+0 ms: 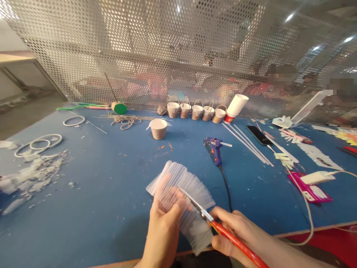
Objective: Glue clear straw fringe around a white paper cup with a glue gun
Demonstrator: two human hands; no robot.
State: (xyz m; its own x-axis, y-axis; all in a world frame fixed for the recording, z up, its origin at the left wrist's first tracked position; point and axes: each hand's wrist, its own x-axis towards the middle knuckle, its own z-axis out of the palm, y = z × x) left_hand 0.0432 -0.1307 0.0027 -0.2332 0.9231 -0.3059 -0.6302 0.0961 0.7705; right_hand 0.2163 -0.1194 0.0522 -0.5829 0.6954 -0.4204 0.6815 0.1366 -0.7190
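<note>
My left hand [164, 223] grips a translucent white pleated sheet [195, 184] that fans out above and below the fingers. In my right hand [240, 227] is a pair of scissors [228, 235] with red handles, its blades pointing up and left. The blades lie across the pleats, close to my left thumb. Whether they are cutting into the sheet I cannot tell. Beyond the sheet stands a small cup wrapped in twine [158, 131], with pale material sticking out at its rim. A blue glue gun [214, 149] lies to the right, its cable running toward my right hand.
Several small twine-wrapped buckets [197, 112] line the back beside a leaning stack of paper cups [237, 106]. White scraps [41, 167] and white rings [39, 145] lie at left. On the right are white strips [248, 145], a phone [259, 135] and a magenta packet [309, 190].
</note>
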